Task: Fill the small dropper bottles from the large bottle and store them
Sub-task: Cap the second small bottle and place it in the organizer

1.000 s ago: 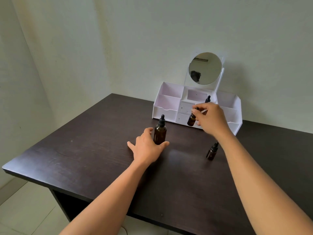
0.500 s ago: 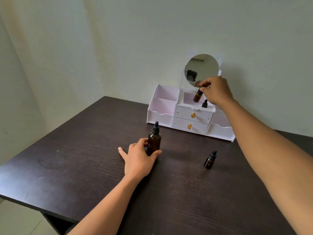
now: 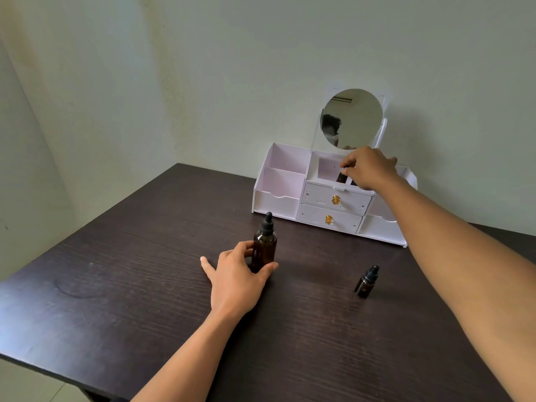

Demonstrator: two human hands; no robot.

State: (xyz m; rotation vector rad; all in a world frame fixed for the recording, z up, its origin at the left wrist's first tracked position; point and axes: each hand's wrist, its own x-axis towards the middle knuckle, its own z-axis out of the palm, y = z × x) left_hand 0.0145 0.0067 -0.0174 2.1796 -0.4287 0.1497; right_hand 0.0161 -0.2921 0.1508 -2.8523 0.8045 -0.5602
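The large amber dropper bottle [image 3: 264, 245] stands upright on the dark table, and my left hand [image 3: 237, 278] rests on the table with thumb and fingers curled round its base. My right hand [image 3: 368, 168] reaches into the top middle compartment of the white organizer [image 3: 278, 198] and pinches a small amber dropper bottle [image 3: 341, 177] by its cap, low inside the compartment. Another small bottle there is mostly hidden behind my hand. One more small dropper bottle [image 3: 367, 282] stands alone on the table to the right.
The organizer has a round mirror [image 3: 351, 118] on top, two drawers with gold knobs [image 3: 336, 200], and open side compartments. It stands against the wall at the table's back edge. The table's [image 3: 116, 285] front edge runs along the lower left.
My right hand carried the small bottle from in front of the drawers up over the organizer and lowered it into the top middle compartment. My left hand stayed at the large bottle.
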